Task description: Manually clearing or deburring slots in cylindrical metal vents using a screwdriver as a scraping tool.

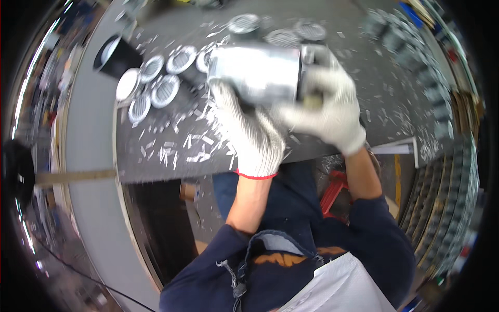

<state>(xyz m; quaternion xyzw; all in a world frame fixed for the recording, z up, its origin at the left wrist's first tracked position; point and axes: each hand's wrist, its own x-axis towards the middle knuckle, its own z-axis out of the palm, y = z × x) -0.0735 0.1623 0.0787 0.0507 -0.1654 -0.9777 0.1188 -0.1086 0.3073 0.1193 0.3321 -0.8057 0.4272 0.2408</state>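
A shiny silver metal cylinder (252, 73) is held sideways above the dark worktable. My left hand (249, 130), in a white knitted glove with a red cuff edge, grips it from below, the thumb along its left end. At the dark-rimmed right end, my gloved right hand (332, 104) is curled and smeared by motion. A small yellowish thing (312, 101) shows between its fingers and thumb; what it is I cannot make out. A grey fitting (307, 54) shows at that same end, partly covered by the fingers.
Several round slatted vent covers (165, 91) lie on the table's left, near a black cylinder (118, 56); more lie at the back. White strips (200, 148) litter the dark tabletop (150, 169). Grey parts (436, 208) stand in rows at right. A red plastic object (335, 192) sits below the edge.
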